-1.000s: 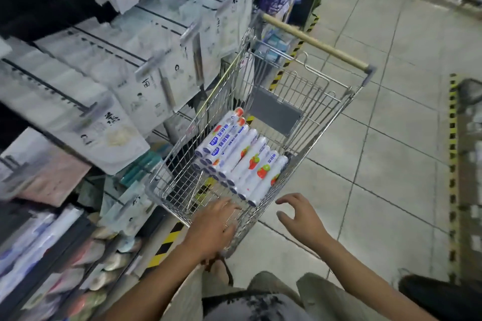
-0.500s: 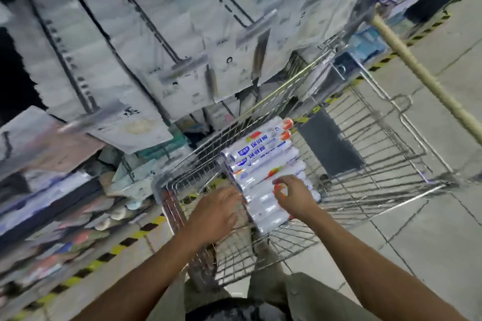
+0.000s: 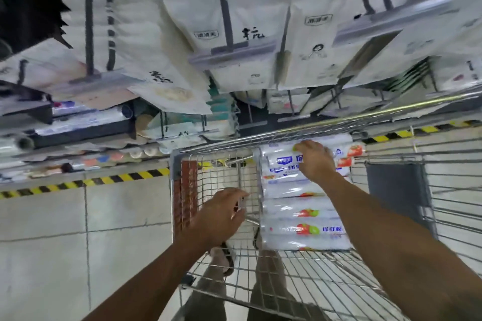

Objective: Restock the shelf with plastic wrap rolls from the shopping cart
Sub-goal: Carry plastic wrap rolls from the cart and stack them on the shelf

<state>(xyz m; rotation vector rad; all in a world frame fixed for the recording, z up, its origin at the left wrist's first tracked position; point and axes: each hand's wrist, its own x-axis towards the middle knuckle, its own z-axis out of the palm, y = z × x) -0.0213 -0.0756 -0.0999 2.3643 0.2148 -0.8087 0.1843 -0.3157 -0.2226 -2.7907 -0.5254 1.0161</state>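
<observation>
The plastic wrap rolls (image 3: pixel 302 206) lie side by side in a flat stack on the wire floor of the shopping cart (image 3: pixel 443 221), in the centre right of the frame; they are white with red and green fruit prints and blue labels. The right hand (image 3: pixel 317 161) rests on top of the rolls at the far end of the stack, fingers curled down over 1 or 2 of them; motion blur makes it hard to say whether the fingers are clamped on a roll or only pressing on it. The left hand (image 3: pixel 219 216) is at the centre of the frame, its fingers closed around the wire mesh of the cart's end wall, just beside the near end of the stack. The shelf (image 3: pixel 78 128) runs along the left of the frame, holding clear rolls lying on their sides. White hanging packages (image 3: pixel 234 8) fill the top of the frame. A yellow and black striped tape (image 3: pixel 86 182) crosses the tiled floor (image 3: pixel 65 242) at lower left
</observation>
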